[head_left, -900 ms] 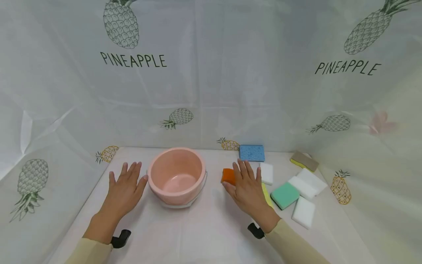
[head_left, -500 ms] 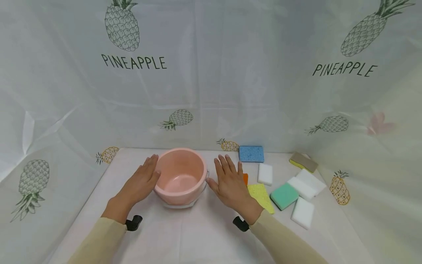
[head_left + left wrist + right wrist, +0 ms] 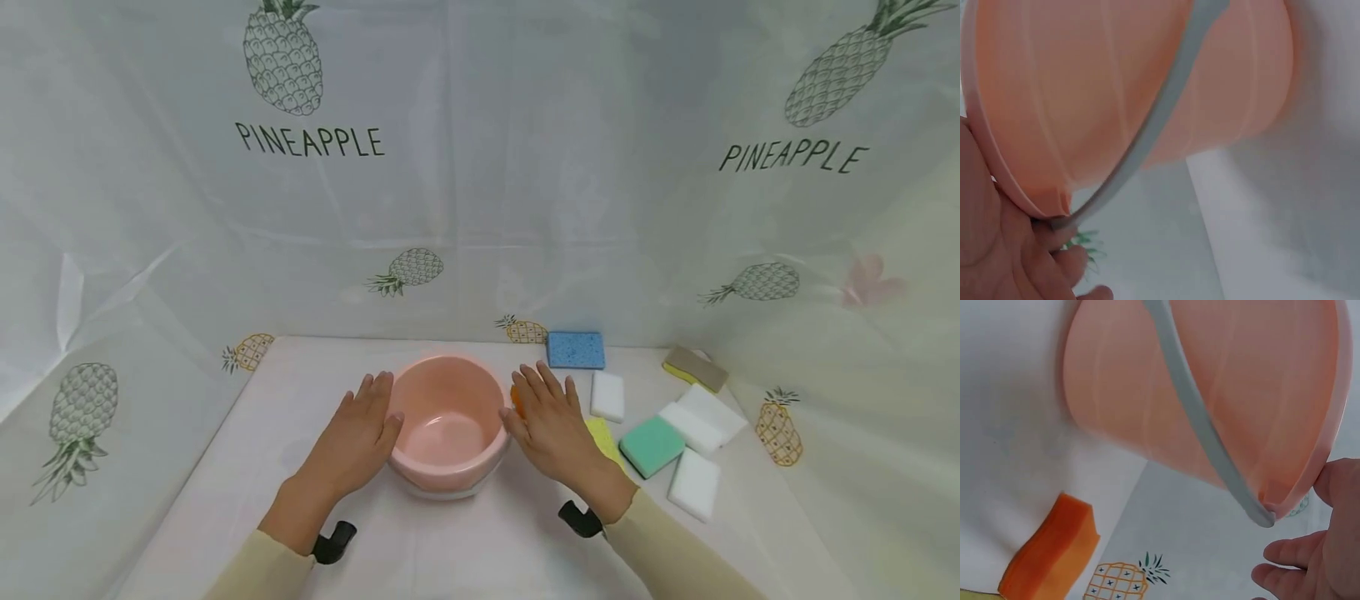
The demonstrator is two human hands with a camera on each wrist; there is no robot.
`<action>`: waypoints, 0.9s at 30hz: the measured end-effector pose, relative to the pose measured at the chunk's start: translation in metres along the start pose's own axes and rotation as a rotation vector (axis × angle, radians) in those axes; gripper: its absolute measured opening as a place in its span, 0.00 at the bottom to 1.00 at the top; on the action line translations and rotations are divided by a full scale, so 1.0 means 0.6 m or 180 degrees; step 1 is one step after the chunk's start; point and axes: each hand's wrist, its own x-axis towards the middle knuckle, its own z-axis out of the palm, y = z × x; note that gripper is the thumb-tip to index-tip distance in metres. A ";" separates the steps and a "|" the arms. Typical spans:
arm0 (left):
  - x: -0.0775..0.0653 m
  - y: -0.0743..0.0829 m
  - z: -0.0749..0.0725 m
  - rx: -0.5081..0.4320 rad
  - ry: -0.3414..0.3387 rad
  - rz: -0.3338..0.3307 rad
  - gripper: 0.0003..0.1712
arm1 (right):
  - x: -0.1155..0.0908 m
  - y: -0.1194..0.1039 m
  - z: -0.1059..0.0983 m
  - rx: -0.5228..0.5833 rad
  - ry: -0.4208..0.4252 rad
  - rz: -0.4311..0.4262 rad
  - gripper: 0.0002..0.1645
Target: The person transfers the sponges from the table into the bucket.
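The bucket (image 3: 442, 478) has shifted toward 4 o'clock, nearer the orange sponge (image 3: 1054, 550). Left hand (image 3: 351, 437) touches the bucket at 9 o'clock, right hand (image 3: 557, 435) at 3; both flat, gripping nothing.

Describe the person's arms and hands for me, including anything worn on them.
The left sleeve and right sleeve are plain beige, ending near the wrists. At each wrist's inner side shows a small, bent black piece: the left black piece and right black piece. The left hand and right hand are gloveless.
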 end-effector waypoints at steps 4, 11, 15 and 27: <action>-0.011 0.034 0.004 0.0036 -0.0006 -0.0011 0.40 | -0.017 0.010 -0.008 0.0077 -0.0007 -0.0032 0.39; -0.016 0.058 0.003 0.0191 -0.0131 0.0092 0.40 | -0.032 0.013 -0.009 0.0149 0.0010 -0.0096 0.39; -0.015 0.058 0.000 0.0383 -0.0089 0.0074 0.40 | -0.037 0.010 -0.006 0.0206 0.0099 -0.0105 0.38; -0.018 0.062 -0.007 0.0567 -0.0020 0.0072 0.42 | -0.044 0.007 0.000 0.0165 0.0289 -0.0200 0.35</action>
